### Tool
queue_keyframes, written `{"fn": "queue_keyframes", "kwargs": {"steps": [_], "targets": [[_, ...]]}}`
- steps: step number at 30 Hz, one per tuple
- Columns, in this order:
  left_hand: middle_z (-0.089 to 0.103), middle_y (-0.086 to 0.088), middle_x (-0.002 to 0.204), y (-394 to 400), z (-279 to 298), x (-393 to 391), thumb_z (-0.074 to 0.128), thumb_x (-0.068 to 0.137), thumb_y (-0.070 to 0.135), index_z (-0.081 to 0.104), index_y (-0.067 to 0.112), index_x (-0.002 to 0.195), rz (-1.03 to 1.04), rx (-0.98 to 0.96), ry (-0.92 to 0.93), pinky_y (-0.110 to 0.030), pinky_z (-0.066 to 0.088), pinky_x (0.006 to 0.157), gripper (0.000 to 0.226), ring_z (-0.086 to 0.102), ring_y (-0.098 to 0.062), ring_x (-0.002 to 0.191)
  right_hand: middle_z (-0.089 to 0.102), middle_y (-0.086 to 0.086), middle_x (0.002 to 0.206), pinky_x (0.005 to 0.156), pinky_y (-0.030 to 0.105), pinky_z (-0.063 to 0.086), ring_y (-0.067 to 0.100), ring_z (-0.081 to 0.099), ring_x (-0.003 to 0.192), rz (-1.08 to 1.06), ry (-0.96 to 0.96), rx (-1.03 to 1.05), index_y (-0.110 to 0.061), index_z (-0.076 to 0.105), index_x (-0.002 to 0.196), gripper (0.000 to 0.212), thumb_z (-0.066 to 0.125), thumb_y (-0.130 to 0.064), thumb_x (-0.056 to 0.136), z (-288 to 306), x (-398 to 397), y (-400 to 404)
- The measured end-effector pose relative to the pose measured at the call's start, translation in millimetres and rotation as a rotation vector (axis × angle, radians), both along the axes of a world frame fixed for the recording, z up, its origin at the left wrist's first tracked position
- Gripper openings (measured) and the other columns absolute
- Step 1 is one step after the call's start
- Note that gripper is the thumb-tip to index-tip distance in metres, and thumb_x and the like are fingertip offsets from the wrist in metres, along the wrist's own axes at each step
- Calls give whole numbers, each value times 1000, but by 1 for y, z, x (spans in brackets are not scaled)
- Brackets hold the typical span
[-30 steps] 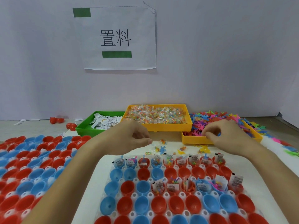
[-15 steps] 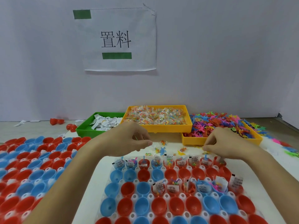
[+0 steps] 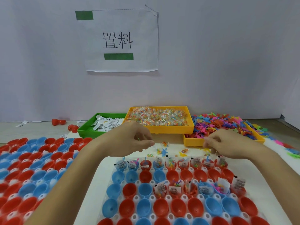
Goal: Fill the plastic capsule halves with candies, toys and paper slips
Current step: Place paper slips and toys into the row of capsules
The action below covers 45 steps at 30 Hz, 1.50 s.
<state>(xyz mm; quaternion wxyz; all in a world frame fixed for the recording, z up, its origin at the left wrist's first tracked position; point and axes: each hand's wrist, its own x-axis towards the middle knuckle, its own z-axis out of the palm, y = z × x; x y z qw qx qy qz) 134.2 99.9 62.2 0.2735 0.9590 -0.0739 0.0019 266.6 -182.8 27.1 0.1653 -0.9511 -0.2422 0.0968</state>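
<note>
A white holder tray [image 3: 152,198] in front of me carries red and blue capsule halves [image 3: 145,175]. Its far row [image 3: 170,164] and part of the third row [image 3: 174,189] hold candies, toys and paper slips. My left hand [image 3: 133,142] hovers beyond the far row's left end with curled fingers, gripping something small; only a green sliver shows. My right hand [image 3: 227,146] hovers over the far row's right end, fingertips pinched on a small toy that is mostly hidden. Loose toys and candies [image 3: 164,151] lie between the hands.
Along the back stand a green tray [image 3: 86,132] of paper slips, a yellow tray [image 3: 172,129] of wrapped candies and a yellow tray [image 3: 193,142] heaped with coloured toys. More capsule halves [image 3: 32,168] fill the left. Loose red halves [image 3: 58,122] lie by the wall.
My right hand has come back from the toy tray towards me, to the right end of the far row. The left hand has barely moved.
</note>
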Motion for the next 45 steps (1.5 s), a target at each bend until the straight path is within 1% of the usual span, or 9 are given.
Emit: {"fn": "queue_keyframes", "kwargs": {"steps": [6,12,17,20,23,31,34,38,45], "targets": [[73,3,82,1,-1,0,62,95,38,74,24,96,5,-6,8,-37,57,78,19,68,-6,75,61,-14,99,89,26,42,2,61,90,24,141,-121,-31,72,110,58,19,-55,103,0,-9,13],[73,4,81,1,-1,0,62,94,39,74,26,94,11,-6,9,-40,57,78,19,69,-9,76,66,-20,65,60,14,46,-4,67,61,-50,26,2,-9,78,85,53,40,-39,106,-5,-1,9],[73,5,83,-2,1,-1,61,94,41,74,26,95,7,3,-2,-38,58,77,19,69,-8,77,67,-1,55,50,15,42,11,53,47,-18,-146,221,-17,73,59,40,64,-31,96,4,1,3],[73,4,81,-10,2,-1,62,94,39,74,24,92,-4,-31,-30,-37,57,79,19,69,-8,76,72,-20,70,60,11,44,-5,66,69,59,-159,392,-29,77,71,14,79,-24,84,14,-10,9],[75,3,81,-21,1,1,65,94,32,74,18,95,-23,-113,-68,-37,58,80,16,70,-9,76,77,-7,76,62,8,49,5,72,74,162,7,644,-18,77,82,10,84,-12,78,20,-23,20],[77,0,76,-47,-1,3,77,84,27,71,15,104,-14,-387,-142,-33,60,75,24,73,-10,72,76,4,85,79,42,59,24,75,78,337,106,772,-19,67,86,29,89,-25,67,35,-49,43],[74,-3,69,-45,1,3,79,83,16,73,11,88,18,-392,-199,-28,58,66,9,70,-12,64,76,6,89,84,47,61,29,75,84,382,136,811,-18,71,91,16,82,-12,80,36,-51,44],[68,5,67,-37,2,3,75,85,11,68,12,81,67,-333,-241,-36,56,68,8,67,-13,63,77,-4,85,77,27,59,10,74,83,263,-16,660,-23,75,93,15,63,-15,97,28,-40,40],[67,3,70,-31,1,4,72,86,11,63,21,78,66,-242,-231,-41,58,72,16,69,-21,70,70,-13,110,90,23,45,2,63,102,168,98,168,-23,75,104,74,16,-65,90,7,-32,41]]}}
